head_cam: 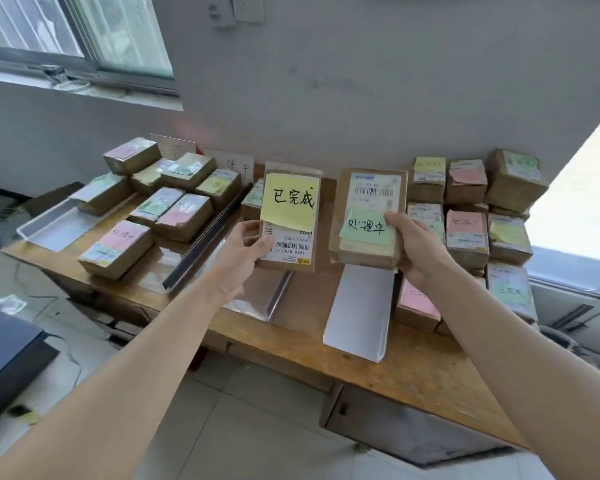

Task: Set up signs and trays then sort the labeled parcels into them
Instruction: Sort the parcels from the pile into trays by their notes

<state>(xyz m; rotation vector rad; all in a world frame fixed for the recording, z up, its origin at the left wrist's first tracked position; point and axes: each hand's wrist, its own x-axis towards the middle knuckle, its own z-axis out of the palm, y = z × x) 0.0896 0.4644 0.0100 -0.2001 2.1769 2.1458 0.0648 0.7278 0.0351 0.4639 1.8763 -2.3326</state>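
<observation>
Left hand [248, 244]: pinches brown cardboard parcel with yellow note [290, 220] over wooden counter [413, 368]. Right hand [413, 244]: grips brown parcel with green note [368, 216]. Left: paper signs [229, 164], grey tray [49, 230], sorted parcels [184, 216] in place. Right: stacked parcels [466, 233] unsorted; judged about halfway.

On the table [413, 368], parcels [182, 216] lie in the tray [49, 226] at left; a parcel stack [465, 233] stands right; signs [229, 162] stand behind.
</observation>
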